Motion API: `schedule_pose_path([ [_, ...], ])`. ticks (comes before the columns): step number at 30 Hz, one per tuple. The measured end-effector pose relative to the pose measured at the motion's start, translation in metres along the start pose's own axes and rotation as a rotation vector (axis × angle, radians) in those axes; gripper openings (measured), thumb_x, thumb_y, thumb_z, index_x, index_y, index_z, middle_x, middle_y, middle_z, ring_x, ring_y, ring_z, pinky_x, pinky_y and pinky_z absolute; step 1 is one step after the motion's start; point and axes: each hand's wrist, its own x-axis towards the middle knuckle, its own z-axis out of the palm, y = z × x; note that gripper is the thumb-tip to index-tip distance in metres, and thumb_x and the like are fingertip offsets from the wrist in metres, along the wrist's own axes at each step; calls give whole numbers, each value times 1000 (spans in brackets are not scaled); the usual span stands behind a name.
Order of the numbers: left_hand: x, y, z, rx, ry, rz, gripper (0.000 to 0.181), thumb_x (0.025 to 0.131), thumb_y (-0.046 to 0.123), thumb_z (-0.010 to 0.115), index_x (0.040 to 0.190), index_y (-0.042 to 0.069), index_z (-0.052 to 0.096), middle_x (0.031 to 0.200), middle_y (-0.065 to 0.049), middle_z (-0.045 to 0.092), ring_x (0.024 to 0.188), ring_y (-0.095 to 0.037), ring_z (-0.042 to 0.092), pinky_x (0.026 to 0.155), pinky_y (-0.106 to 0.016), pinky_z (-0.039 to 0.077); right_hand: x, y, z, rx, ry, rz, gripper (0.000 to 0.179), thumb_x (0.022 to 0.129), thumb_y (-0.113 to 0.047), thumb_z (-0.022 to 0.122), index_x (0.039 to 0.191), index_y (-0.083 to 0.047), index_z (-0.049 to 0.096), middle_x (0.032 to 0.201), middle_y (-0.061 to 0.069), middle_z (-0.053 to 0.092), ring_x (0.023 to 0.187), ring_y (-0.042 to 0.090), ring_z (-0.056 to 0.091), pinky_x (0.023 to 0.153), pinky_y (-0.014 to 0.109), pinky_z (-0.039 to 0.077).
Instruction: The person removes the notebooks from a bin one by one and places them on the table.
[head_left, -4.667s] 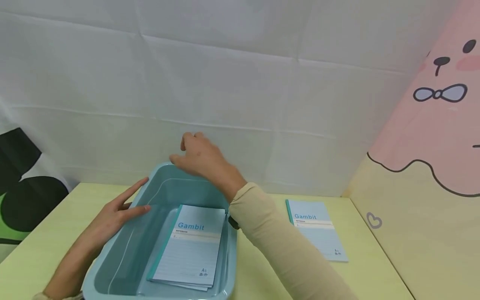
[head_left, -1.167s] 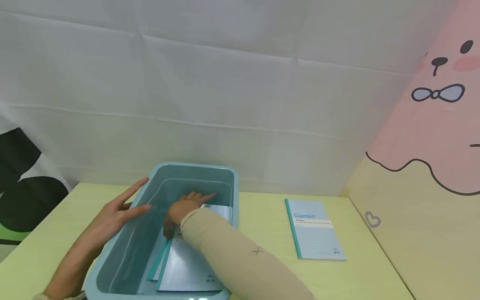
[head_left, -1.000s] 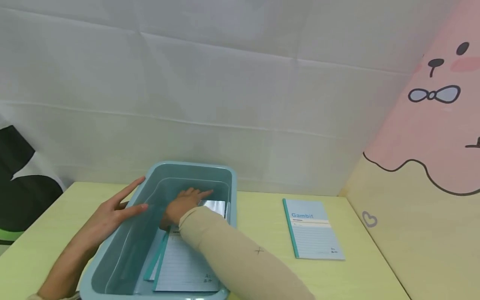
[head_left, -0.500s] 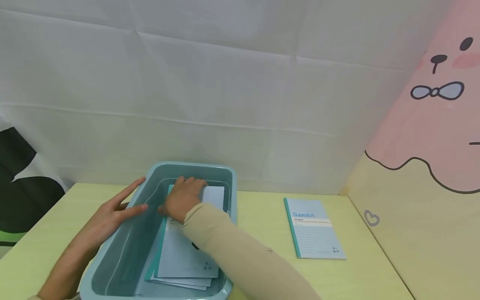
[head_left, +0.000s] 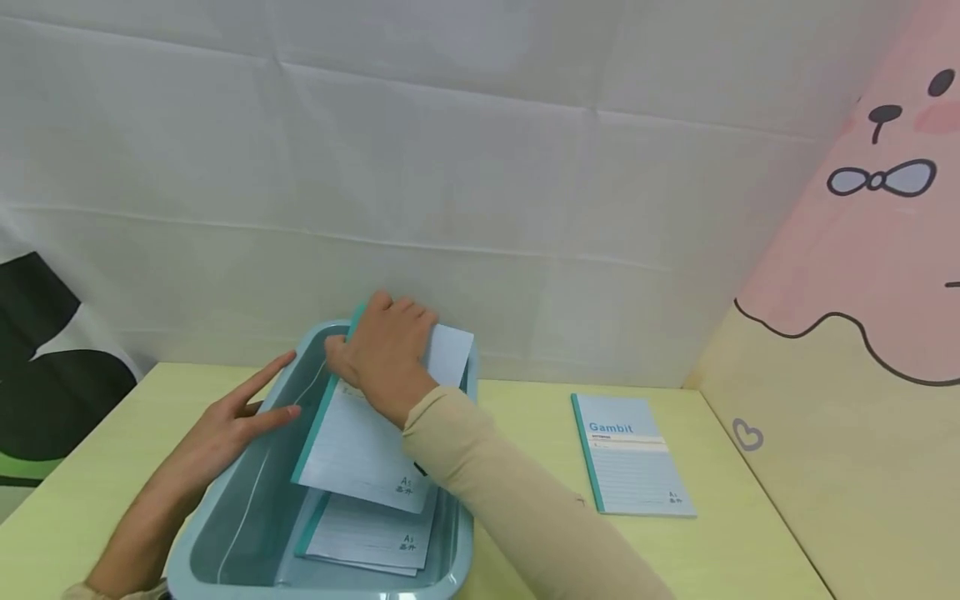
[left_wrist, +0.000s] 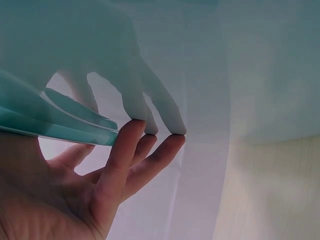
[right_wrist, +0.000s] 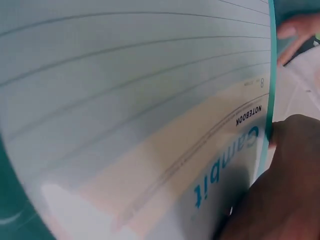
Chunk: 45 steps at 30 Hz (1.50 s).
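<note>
My right hand grips the top end of a pale blue Gambit notebook with a teal spine. The notebook slants over the blue plastic tub, top end raised to the back rim. In the right wrist view its ruled cover fills most of the picture, with the hand at its top edge. Beneath it, more notebooks lie stacked on the tub's floor. My left hand rests on the tub's left rim, fingers spread; in the left wrist view the straight fingers touch the glossy wall.
Another Gambit notebook lies flat on the pale yellow table, right of the tub. A white cloth backdrop hangs behind the table, and a panel with a pink cartoon animal stands on the right.
Earlier my right hand was above the back rim holding nothing, then down in the tub at the stack. It has since raised the top notebook toward the back rim. The left hand stays put.
</note>
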Motion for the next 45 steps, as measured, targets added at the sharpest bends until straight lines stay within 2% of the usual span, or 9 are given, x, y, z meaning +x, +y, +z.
schedule_pose_path([
  [3, 1, -1, 1, -5, -2, -4, 79, 106, 47, 55, 167, 43, 4, 176, -20, 9, 146, -61, 33, 93, -64, 46, 3, 7, -8, 61, 8, 17, 46, 97, -64, 41, 95, -19, 48, 86, 2, 56, 79, 20, 53, 82, 37, 39],
  [9, 2, -4, 1, 3, -5, 5, 76, 108, 47, 51, 167, 42, 5, 174, -25, 14, 143, -58, 39, 91, -58, 48, 7, 20, -28, 195, 29, 6, 39, 97, -55, 41, 93, -18, 47, 82, 2, 54, 75, 21, 52, 76, 36, 37],
  [14, 4, -5, 0, 13, 5, 15, 75, 108, 48, 51, 167, 41, 6, 174, -24, 12, 145, -60, 36, 93, -63, 47, 10, 41, -45, 281, 13, 9, 33, 94, -49, 40, 92, -16, 45, 81, 2, 53, 72, 22, 52, 75, 36, 37],
  [19, 4, -7, 3, 5, 4, 14, 76, 108, 47, 52, 168, 38, 6, 175, -23, 11, 145, -61, 35, 92, -62, 49, 11, 58, -54, 334, -24, 32, 29, 91, -43, 37, 95, -16, 44, 83, 3, 53, 75, 24, 53, 79, 37, 38],
  [23, 2, -8, 1, 4, 2, 1, 78, 107, 46, 53, 167, 40, 5, 174, -25, 14, 142, -59, 39, 87, -54, 52, 12, 68, -55, 334, -27, 37, 28, 91, -42, 36, 95, -15, 44, 84, 3, 53, 76, 24, 53, 80, 38, 39],
  [31, 3, -5, -3, 2, 0, 13, 78, 108, 45, 53, 168, 39, 4, 171, -29, 18, 139, -58, 45, 83, -50, 55, 17, 106, -50, 363, -67, 62, 33, 91, -42, 34, 98, -12, 43, 89, 8, 53, 83, 28, 54, 87, 44, 39],
  [38, 5, -2, -1, -15, -2, 21, 78, 108, 43, 54, 168, 39, 4, 172, -28, 18, 139, -59, 44, 83, -53, 57, 17, 151, -31, 407, -124, 34, 36, 89, -44, 34, 98, -11, 45, 90, 9, 53, 91, 32, 56, 96, 54, 38],
  [42, 5, -1, -2, -22, -8, 15, 78, 108, 44, 54, 167, 40, 4, 170, -30, 21, 136, -57, 49, 82, -50, 57, 16, 181, -12, 383, -191, 44, 55, 92, -54, 32, 114, -6, 48, 101, 15, 60, 103, 38, 59, 103, 60, 37],
  [45, 4, -1, -2, -31, -12, 7, 78, 107, 44, 54, 167, 42, 4, 169, -32, 24, 133, -55, 52, 80, -47, 58, 13, 205, 1, 352, -258, 40, 76, 95, -61, 29, 140, -1, 43, 125, 24, 63, 121, 44, 59, 110, 65, 35],
])
